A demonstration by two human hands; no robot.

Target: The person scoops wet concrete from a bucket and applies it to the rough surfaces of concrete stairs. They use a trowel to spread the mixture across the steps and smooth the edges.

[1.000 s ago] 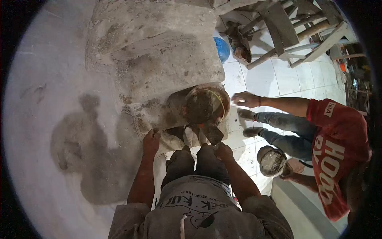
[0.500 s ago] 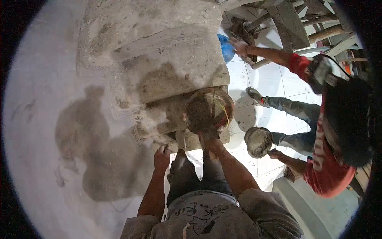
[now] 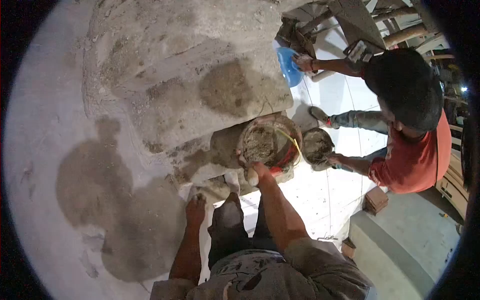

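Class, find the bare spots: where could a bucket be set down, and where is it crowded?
The tiled floor is bare between the smaller bucket and the bricks; so is the broad step beyond the larger bucket. It is crowded where both buckets and the right hand meet.

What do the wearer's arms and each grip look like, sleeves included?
The left grip and right grip show no gloves, and both forearms are bare, with no visible watch or markings. Grey-brown sleeves reach about the elbows, matching the dark-printed shirt.
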